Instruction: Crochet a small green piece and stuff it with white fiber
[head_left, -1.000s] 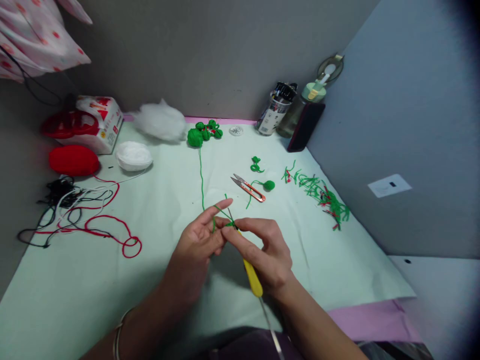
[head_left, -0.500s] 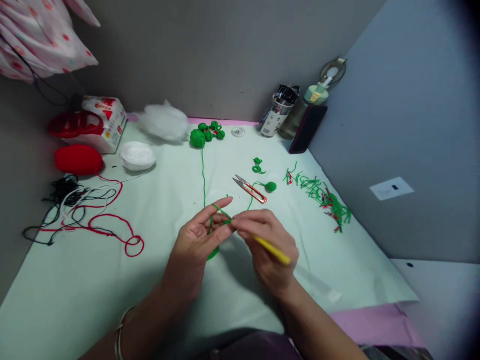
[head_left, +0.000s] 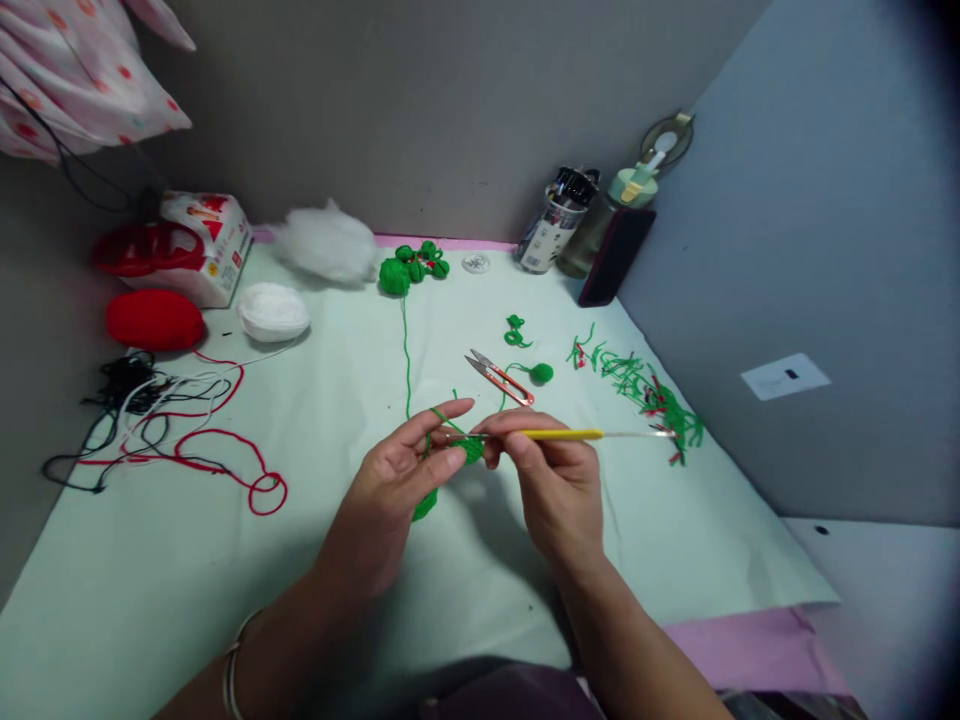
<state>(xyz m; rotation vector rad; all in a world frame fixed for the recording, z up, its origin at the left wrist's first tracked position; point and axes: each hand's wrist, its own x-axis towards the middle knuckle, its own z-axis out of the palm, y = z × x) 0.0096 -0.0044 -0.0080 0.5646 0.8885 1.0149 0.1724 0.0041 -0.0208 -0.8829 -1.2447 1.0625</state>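
Observation:
Between thumb and fingers, my left hand [head_left: 401, 475] grips a small green crochet piece [head_left: 471, 450]. Green yarn [head_left: 407, 350] runs over its raised index finger and back to a green yarn ball [head_left: 394, 276]. My right hand [head_left: 559, 480] is closed on a crochet hook [head_left: 562, 435] with a yellow grip, held nearly level, its tip at the green piece. Another green part [head_left: 424, 505] hangs below my left palm; whether it joins the held piece I cannot tell. Thread snips [head_left: 501, 378] with orange handles lie just beyond my hands, beside a small green ball [head_left: 541, 374].
Yarn scraps [head_left: 652, 395] lie at the right. Red yarn [head_left: 155, 320], white yarn [head_left: 273, 312] and tangled strands [head_left: 161, 400] occupy the left. Along the back are white stuffing [head_left: 326, 245], green crocheted pieces [head_left: 424, 262], a pen cup [head_left: 551, 225], a bottle [head_left: 592, 235] and a phone [head_left: 617, 258].
My right hand has turned the hook from slanting down toward me to nearly level. The green piece shows more between my hands. My left hand has barely moved.

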